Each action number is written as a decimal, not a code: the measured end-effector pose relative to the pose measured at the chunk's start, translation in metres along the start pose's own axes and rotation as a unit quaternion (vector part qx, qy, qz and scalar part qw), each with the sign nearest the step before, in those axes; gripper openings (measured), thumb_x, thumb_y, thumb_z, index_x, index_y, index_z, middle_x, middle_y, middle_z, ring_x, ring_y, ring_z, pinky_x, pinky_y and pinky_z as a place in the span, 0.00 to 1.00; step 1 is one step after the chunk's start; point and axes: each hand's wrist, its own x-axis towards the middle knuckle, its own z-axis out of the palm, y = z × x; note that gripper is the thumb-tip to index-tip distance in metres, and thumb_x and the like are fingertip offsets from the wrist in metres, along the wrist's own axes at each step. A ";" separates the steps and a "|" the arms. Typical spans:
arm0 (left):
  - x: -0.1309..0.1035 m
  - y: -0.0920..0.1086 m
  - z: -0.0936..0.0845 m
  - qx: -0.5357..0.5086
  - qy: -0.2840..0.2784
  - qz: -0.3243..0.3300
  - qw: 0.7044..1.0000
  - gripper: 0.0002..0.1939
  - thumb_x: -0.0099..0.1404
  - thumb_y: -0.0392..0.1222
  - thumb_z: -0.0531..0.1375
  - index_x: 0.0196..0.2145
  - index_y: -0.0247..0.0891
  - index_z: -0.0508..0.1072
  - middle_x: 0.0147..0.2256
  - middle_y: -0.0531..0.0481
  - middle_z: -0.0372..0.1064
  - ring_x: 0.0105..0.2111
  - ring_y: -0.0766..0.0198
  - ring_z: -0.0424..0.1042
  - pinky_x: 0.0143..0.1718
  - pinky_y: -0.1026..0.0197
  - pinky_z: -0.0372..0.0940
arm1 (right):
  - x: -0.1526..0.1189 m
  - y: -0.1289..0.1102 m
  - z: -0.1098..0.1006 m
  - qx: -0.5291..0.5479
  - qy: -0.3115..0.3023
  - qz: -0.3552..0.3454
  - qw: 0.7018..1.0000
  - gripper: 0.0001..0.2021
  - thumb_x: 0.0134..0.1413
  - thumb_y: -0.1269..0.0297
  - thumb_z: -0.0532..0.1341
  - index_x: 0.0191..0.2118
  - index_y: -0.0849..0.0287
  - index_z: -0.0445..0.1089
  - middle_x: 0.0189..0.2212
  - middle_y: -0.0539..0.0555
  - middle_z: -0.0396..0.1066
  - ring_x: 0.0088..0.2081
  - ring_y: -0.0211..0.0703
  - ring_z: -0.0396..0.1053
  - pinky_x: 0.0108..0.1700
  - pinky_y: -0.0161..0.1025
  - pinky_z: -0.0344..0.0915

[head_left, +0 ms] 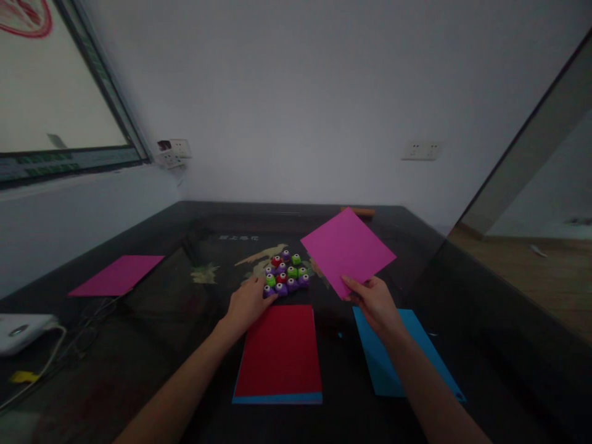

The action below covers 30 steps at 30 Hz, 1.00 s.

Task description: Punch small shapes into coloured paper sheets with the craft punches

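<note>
My right hand (374, 302) pinches the lower corner of a magenta paper sheet (349, 250), held tilted above the table. My left hand (248, 302) rests at the left edge of a cluster of small purple, green and red toys (292, 272), each with a white eye-like spot on top. Its thumb and fingers are apart and touch the nearest toys without lifting any. Just in front of the cluster lies a stack of paper (282, 351), red on top with blue showing below. A blue sheet (416, 351) lies partly hidden under my right forearm.
Another magenta sheet (118, 275) lies at the table's left. A white device (23, 332) with a cable sits at the left edge, near a yellow tag (24, 377). An orange-brown bar (363, 213) lies by the back wall. The dark table (194, 370) is glossy.
</note>
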 end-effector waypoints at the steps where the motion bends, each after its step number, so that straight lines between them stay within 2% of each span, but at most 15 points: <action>1: 0.000 -0.001 0.000 -0.001 -0.001 0.002 1.000 0.16 0.59 0.51 0.57 0.40 0.38 0.69 0.43 0.39 0.69 0.44 0.46 0.70 0.41 0.52 0.64 | 0.000 -0.001 0.000 0.005 0.001 0.004 1.000 0.18 0.27 0.64 0.74 0.28 0.64 0.71 0.26 0.53 0.74 0.22 0.37 0.68 0.22 0.36 0.69; 5: 0.002 -0.013 -0.005 -0.035 0.001 -0.004 0.999 0.12 0.60 0.48 0.56 0.38 0.38 0.67 0.40 0.40 0.71 0.40 0.47 0.71 0.38 0.52 0.64 | -0.001 -0.002 0.000 0.011 0.010 -0.004 1.000 0.16 0.28 0.66 0.74 0.28 0.64 0.72 0.25 0.53 0.74 0.22 0.37 0.68 0.21 0.34 0.69; 9: 0.005 -0.025 -0.016 -0.122 0.015 -0.005 0.992 0.11 0.60 0.44 0.56 0.39 0.38 0.65 0.34 0.44 0.71 0.36 0.51 0.72 0.37 0.53 0.64 | -0.001 -0.002 0.001 0.009 0.008 -0.012 1.000 0.15 0.30 0.66 0.73 0.28 0.64 0.72 0.25 0.53 0.74 0.22 0.37 0.68 0.22 0.35 0.69; 13: 0.007 -0.022 -0.023 -0.271 0.021 0.038 0.962 0.14 0.58 0.43 0.58 0.42 0.39 0.63 0.41 0.46 0.69 0.35 0.58 0.72 0.39 0.56 0.65 | -0.001 0.002 0.002 0.025 0.007 -0.009 1.000 0.16 0.29 0.67 0.73 0.28 0.65 0.72 0.24 0.53 0.74 0.22 0.38 0.69 0.21 0.34 0.69; 16: 0.003 -0.004 -0.017 -0.386 0.001 0.065 0.920 0.18 0.56 0.43 0.58 0.45 0.38 0.63 0.48 0.45 0.65 0.34 0.62 0.72 0.38 0.57 0.67 | 0.000 0.005 0.005 0.042 0.014 -0.017 0.999 0.16 0.28 0.67 0.74 0.28 0.64 0.72 0.26 0.53 0.74 0.23 0.39 0.70 0.22 0.34 0.70; 18: -0.002 0.015 -0.010 -0.448 -0.029 0.076 0.890 0.21 0.54 0.43 0.61 0.45 0.38 0.65 0.49 0.44 0.65 0.35 0.62 0.73 0.39 0.57 0.67 | -0.001 0.006 0.007 0.054 0.022 -0.025 0.998 0.16 0.28 0.65 0.74 0.28 0.63 0.71 0.27 0.52 0.75 0.24 0.39 0.70 0.22 0.34 0.71; 21: -0.012 0.046 0.001 -0.515 -0.094 0.095 0.847 0.20 0.56 0.46 0.60 0.45 0.36 0.68 0.39 0.45 0.71 0.33 0.62 0.73 0.39 0.56 0.67 | -0.003 0.004 0.010 0.069 0.024 -0.029 0.997 0.17 0.27 0.64 0.74 0.27 0.62 0.71 0.27 0.51 0.75 0.25 0.38 0.70 0.24 0.34 0.72; 24: -0.023 0.071 0.009 -0.561 -0.143 0.099 0.809 0.22 0.57 0.51 0.60 0.45 0.35 0.69 0.36 0.45 0.71 0.29 0.63 0.71 0.34 0.58 0.67 | -0.007 -0.005 0.008 0.069 0.010 -0.016 0.997 0.17 0.25 0.66 0.75 0.27 0.63 0.72 0.25 0.51 0.75 0.25 0.38 0.71 0.25 0.33 0.73; 27: -0.031 0.083 0.016 -0.605 -0.166 0.076 0.775 0.28 0.54 0.52 0.63 0.49 0.36 0.66 0.36 0.46 0.70 0.29 0.64 0.71 0.34 0.58 0.67 | -0.009 -0.014 0.000 0.057 -0.033 0.003 0.998 0.16 0.27 0.68 0.74 0.29 0.63 0.74 0.26 0.51 0.76 0.26 0.38 0.73 0.28 0.33 0.73; 30: -0.039 0.085 0.022 -0.634 -0.179 0.046 0.751 0.26 0.51 0.51 0.66 0.44 0.36 0.67 0.38 0.45 0.70 0.30 0.63 0.71 0.34 0.58 0.66 | -0.010 -0.016 -0.008 0.046 -0.065 0.017 0.997 0.15 0.28 0.68 0.74 0.29 0.63 0.74 0.27 0.52 0.76 0.28 0.39 0.74 0.31 0.33 0.73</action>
